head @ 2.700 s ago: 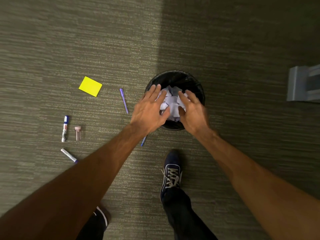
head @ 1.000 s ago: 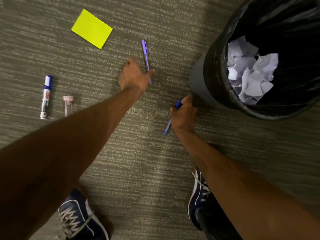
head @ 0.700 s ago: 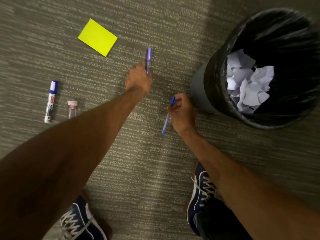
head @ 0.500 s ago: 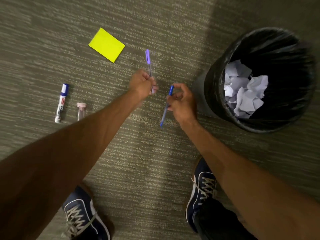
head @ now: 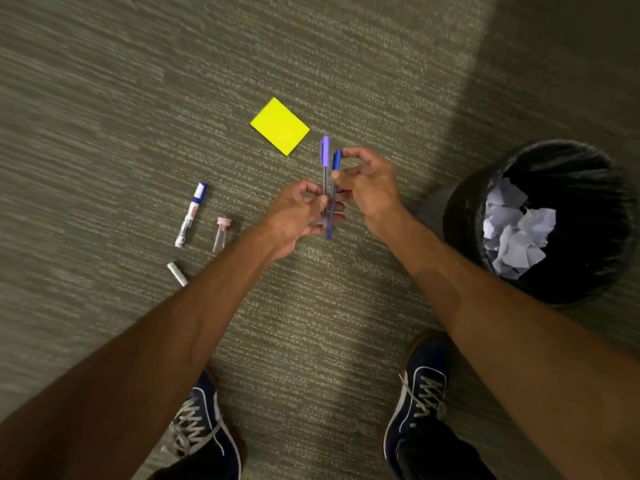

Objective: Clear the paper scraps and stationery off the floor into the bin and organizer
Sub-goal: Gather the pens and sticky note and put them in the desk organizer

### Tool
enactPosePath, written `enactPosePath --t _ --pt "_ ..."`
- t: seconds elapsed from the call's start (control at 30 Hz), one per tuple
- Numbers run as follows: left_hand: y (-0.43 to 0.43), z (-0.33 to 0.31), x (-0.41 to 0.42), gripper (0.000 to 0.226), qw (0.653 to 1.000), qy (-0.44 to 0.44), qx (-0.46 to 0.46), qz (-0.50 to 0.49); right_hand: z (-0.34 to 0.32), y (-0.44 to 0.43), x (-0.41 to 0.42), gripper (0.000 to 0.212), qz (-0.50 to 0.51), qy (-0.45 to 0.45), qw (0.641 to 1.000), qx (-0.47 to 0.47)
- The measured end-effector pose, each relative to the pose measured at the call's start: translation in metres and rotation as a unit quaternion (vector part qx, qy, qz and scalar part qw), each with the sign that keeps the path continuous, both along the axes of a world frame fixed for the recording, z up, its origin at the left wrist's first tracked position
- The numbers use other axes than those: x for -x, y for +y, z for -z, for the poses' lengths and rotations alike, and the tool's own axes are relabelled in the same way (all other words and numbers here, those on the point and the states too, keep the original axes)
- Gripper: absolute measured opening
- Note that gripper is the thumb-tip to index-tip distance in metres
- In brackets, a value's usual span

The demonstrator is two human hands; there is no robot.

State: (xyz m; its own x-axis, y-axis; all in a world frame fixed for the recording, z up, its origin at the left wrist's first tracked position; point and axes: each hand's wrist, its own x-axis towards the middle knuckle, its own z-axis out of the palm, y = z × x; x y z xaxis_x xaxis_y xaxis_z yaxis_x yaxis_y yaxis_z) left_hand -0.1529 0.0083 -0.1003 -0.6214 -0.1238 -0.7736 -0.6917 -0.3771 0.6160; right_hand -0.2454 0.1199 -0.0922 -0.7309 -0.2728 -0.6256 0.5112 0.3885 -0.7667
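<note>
My left hand [head: 297, 215] grips a purple-capped pen [head: 325, 157] held upright above the carpet. My right hand [head: 370, 184] pinches a blue pen [head: 336, 161] right beside it, the two pens touching side by side between my hands. A yellow sticky-note pad [head: 280, 126] lies on the floor just beyond them. To the left lie a white marker with a blue cap [head: 191, 214], a small clear tube with a pink cap [head: 221, 233] and a silver pen [head: 177, 273], partly hidden by my left forearm. A black-lined bin [head: 464, 206] at the right holds crumpled white paper scraps [head: 516, 233].
My two dark blue sneakers [head: 419, 393] stand on the grey-green carpet at the bottom of the view. The organizer is out of view. Bare carpet stretches across the top and left.
Both hands lifted their pens off the floor and came together, so the pens now sit side by side. My view pulled back and up, and the bin shifted right.
</note>
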Motion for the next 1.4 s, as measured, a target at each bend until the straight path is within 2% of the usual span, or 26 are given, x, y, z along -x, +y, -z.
enactPosePath --t 0.07,0.17,0.3,0.4,0.5,0.57,0.63,0.73,0.93,1.07,1.17,1.3,1.4 --pt "-0.007 -0.001 -0.006 0.008 1.0 0.01 -0.007 -0.021 0.0 -0.012 -0.002 0.03 -0.022 -0.003 1.0 0.013" --pt "-0.019 0.004 -0.012 0.018 0.999 0.007 -0.011 -0.052 0.007 -0.031 -0.004 0.033 -0.051 -0.011 0.998 0.036" --pt "-0.039 0.024 -0.017 0.022 0.995 -0.014 0.02 -0.097 0.034 -0.061 0.002 0.029 -0.054 -0.017 0.998 0.026" --pt "-0.053 0.047 -0.017 0.023 0.988 -0.017 0.045 -0.145 0.069 -0.081 0.014 0.022 -0.056 0.058 0.996 -0.036" --pt "-0.065 0.068 -0.016 0.027 0.982 -0.002 0.047 -0.185 0.105 -0.095 0.029 0.026 -0.108 0.194 0.964 -0.143" --pt "-0.071 0.08 -0.014 0.025 0.978 0.005 0.046 -0.202 0.121 -0.1 0.04 0.032 -0.128 0.242 0.943 -0.189" --pt "-0.075 0.089 -0.012 0.019 0.976 0.011 0.054 -0.211 0.133 -0.107 0.049 0.039 -0.117 0.253 0.936 -0.216" --pt "-0.078 0.099 -0.007 0.024 0.973 0.014 0.065 -0.22 0.144 -0.118 0.057 0.049 -0.088 0.26 0.931 -0.239" --pt "-0.075 0.107 -0.006 0.019 0.971 0.026 0.06 -0.23 0.148 -0.125 0.059 0.05 -0.112 0.259 0.914 -0.292" --pt "-0.072 0.107 -0.008 0.02 0.971 0.025 0.058 -0.228 0.147 -0.126 0.057 0.051 -0.106 0.244 0.92 -0.286" --pt "-0.07 0.104 -0.01 0.025 0.971 0.017 0.062 -0.23 0.148 -0.123 0.055 0.045 -0.08 0.222 0.94 -0.245" --pt "-0.065 0.094 -0.012 0.028 0.971 0.01 0.064 -0.229 0.144 -0.115 0.051 0.025 -0.066 0.191 0.96 -0.193" --pt "-0.062 0.079 -0.012 0.029 0.972 0.006 0.068 -0.227 0.128 -0.109 0.043 0.017 -0.065 0.148 0.981 -0.109"
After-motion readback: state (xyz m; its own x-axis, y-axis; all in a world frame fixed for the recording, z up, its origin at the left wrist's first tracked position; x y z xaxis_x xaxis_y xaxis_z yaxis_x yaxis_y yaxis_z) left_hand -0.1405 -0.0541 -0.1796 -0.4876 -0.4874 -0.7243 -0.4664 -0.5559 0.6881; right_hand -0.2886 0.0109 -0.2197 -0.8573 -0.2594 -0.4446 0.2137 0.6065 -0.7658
